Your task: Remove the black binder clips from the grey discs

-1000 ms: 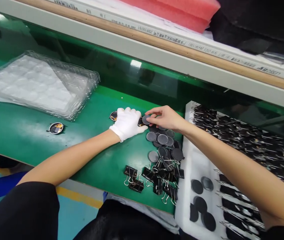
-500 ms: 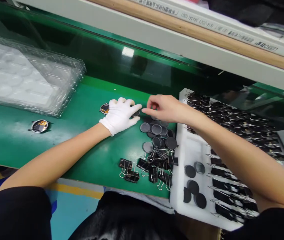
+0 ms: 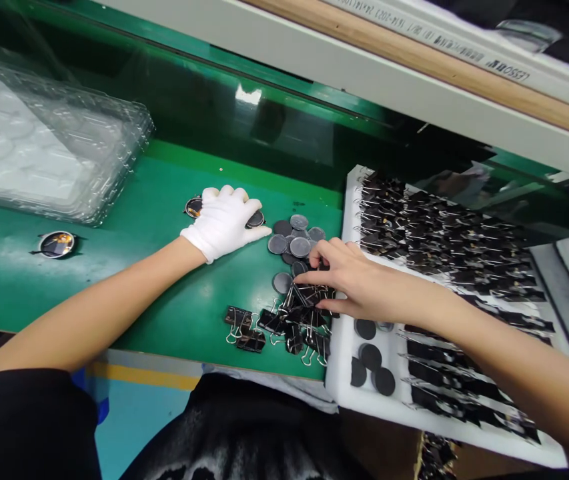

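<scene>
Your gloved left hand lies palm down over two round rimmed pieces, which peek out on either side of it; the glove hides whether the fingers grip them. Your bare right hand has thumb and forefinger parted at the heap of black binder clips, with nothing visibly held; whether it touches one, I can't tell. Dark discs are piled between your hands and crowd right up against the clips. The white foam tray hems the heap in on your right, carrying loose black discs and rows of clipped pieces; your forearm crosses above it. On the tabletop to your left sit another rimmed piece and stacked clear plastic trays. A pale ledge runs across the far side.
</scene>
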The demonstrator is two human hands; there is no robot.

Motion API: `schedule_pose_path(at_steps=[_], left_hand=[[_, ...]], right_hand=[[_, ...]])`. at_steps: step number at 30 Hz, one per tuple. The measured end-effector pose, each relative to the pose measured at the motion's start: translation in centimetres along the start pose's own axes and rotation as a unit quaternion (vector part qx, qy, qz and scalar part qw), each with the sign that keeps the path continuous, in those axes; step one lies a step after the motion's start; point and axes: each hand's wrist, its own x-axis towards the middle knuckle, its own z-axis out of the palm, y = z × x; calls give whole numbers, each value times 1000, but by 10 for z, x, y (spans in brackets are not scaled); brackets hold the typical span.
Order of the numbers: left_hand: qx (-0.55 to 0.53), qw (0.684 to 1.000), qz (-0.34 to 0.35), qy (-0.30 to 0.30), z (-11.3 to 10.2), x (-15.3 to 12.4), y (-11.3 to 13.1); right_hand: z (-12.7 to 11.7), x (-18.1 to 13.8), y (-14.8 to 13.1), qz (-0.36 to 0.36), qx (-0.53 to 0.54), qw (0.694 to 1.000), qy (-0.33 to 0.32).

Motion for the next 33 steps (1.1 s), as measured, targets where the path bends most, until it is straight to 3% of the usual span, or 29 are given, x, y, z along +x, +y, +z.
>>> schedule_pose_path(at_steps=[5,8,11,14,17,22,25,29,33], left_hand=[[1,999,7,-49,-9,-3,-6],[19,999,-35,-13,-10,-3,-9],[25,998,-46,25,-8,-1,-13],[20,1000,-16,2,-10,0,-17],[45,999,6,-27,-13,3,-17],[71,996,19,-52,-14,6,-16],[73,995,19,-59,-13,7,-17],[81,995,25,-44,-11,6,-18],[104,993,36,-32,-9,6,-18]], right_hand=[[-15,-1,9,-3,183,983,34],[-23,17,27,15,285,952,113],[-30,56,51,96,243,947,190],[-34,102,67,150,125,970,147],[-33,134,72,136,74,985,69],[-34,145,69,115,40,992,9],[-36,151,65,166,56,980,92],[-28,179,57,311,162,902,251],[-13,203,55,347,158,892,244]])
